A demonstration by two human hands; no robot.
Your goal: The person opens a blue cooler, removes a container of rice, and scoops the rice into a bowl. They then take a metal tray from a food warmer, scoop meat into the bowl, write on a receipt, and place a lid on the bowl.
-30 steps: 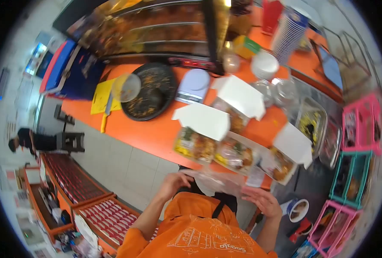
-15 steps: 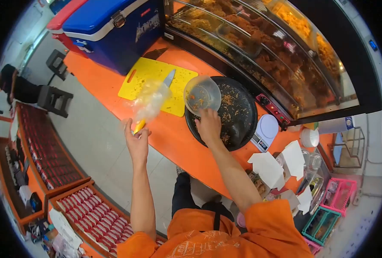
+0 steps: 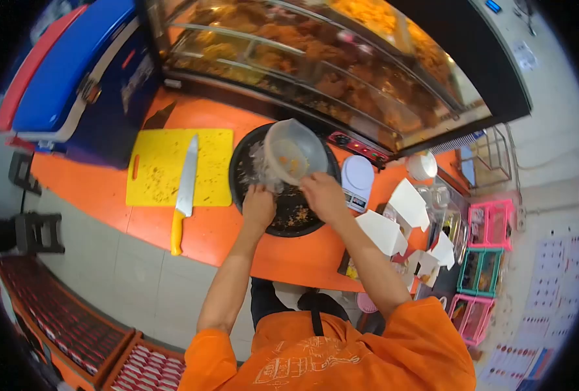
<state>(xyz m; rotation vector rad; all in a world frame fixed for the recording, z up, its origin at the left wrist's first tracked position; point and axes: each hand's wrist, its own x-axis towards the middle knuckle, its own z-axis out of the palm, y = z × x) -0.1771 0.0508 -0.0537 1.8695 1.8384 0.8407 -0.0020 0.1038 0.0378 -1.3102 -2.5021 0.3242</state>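
Note:
In my right hand [image 3: 323,195] is a clear plastic bowl [image 3: 312,143], pinched at its near rim and tilted to the left, with some orange-brown bits inside. My left hand [image 3: 259,205] is closed on a thin clear plastic bag [image 3: 258,166], which lies against the bowl's left side. Both hands work over a round black tray [image 3: 288,229] strewn with brown crumbs. Left of the tray, a yellow cutting board [image 3: 151,146] has scraps on it. A large knife [image 3: 186,186] with a yellow handle rests across the board, its handle past the near edge.
A heated display cabinet [image 3: 341,138] full of fried food stands behind the tray. The blue cooler box [image 3: 117,107] is at the left. Right of the tray are a kitchen scale [image 3: 357,174], open white food boxes [image 3: 382,232] and pink and teal baskets [image 3: 480,270].
My left hand has brought the bag right, from beside the board to the bowl. The knife now lies on the board with its handle free. The bowl is tilted more, and the view has shifted right.

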